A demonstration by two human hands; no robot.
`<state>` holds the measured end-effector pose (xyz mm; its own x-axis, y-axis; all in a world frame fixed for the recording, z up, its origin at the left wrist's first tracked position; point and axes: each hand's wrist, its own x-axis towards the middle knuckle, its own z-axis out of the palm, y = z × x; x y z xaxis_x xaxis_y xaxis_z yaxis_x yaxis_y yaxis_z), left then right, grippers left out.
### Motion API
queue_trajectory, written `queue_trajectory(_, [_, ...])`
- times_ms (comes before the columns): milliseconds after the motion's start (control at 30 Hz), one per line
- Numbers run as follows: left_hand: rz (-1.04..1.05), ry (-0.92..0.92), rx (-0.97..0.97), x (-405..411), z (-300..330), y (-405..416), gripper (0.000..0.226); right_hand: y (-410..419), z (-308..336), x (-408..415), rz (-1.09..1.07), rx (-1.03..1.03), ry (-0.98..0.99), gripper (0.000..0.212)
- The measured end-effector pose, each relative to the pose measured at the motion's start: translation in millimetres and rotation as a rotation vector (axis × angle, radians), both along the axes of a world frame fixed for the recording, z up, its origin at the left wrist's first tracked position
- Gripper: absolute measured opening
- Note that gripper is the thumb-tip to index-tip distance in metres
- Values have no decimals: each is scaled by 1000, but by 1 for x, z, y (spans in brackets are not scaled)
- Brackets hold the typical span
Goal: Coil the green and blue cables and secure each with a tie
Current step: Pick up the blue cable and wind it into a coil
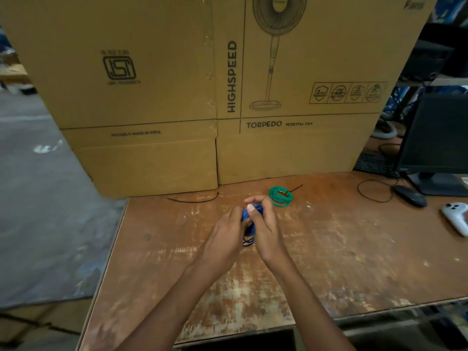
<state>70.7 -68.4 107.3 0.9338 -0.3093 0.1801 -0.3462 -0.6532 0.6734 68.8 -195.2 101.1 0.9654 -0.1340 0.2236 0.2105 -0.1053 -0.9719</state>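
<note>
Just in front of the cardboard box (177,97), on the worn wooden surface (329,249), both my hands meet around the blue cable (249,230). My left grip (228,231) is closed on the bundle from one side and my right grip (263,224) pinches it from the other, thumb on top, so most of the blue loops are hidden between my palms. The green cable (280,196) lies nearer the box, already coiled, with a dark tie (295,188) sticking out of it toward the box. A second black tie (195,198) lies loose at the foot of the box, well apart from my hands. To do this well, I judge I should keep the loops even and pinched flat so none springs free, then hold the coil in one hand while reaching for that tie.
</note>
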Motion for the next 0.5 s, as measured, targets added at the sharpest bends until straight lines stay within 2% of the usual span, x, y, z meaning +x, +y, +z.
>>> queue_trajectory(133, [-20, 190, -252, 7, 4, 2, 28, -6, -3, 16, 35, 142, 4, 11])
queue_trajectory(200, [6, 190, -300, 12, -3, 1, 35, -7, -5, 27, 53, 134, 16, 11])
queue_trajectory(333, [135, 281, -391, 27, -8, -2, 67, -1, -8, 44, 84, 81, 21, 5])
queue_trajectory(400, [128, 359, -505, 36, -3, -2, 64, -1, -9, 52, 113, 74, 34, 8])
queue_trajectory(500, [119, 583, -676, 48, 4, 6, 52, -1, -7, 62, 181, 76, 81, 7])
